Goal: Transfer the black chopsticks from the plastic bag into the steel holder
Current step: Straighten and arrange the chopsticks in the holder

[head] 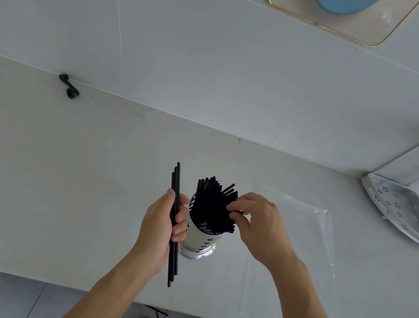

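A perforated steel holder (198,243) stands on the white counter (65,179), packed with several black chopsticks (211,207) that fan out of its mouth. My left hand (160,224) grips a small bundle of black chopsticks (177,181) upright, just left of the holder. My right hand (255,224) reaches over the holder's right rim and pinches the ends of the chopsticks standing in it. A clear plastic bag (304,242) lies flat on the counter to the right, partly under my right forearm.
A metal corner rack (400,210) sits at the right against the tiled wall. A small black object (69,86) lies at the counter's back left. A gold-rimmed tray with a blue item (356,23) hangs on the wall. Below the counter's front edge I see floor and shoes.
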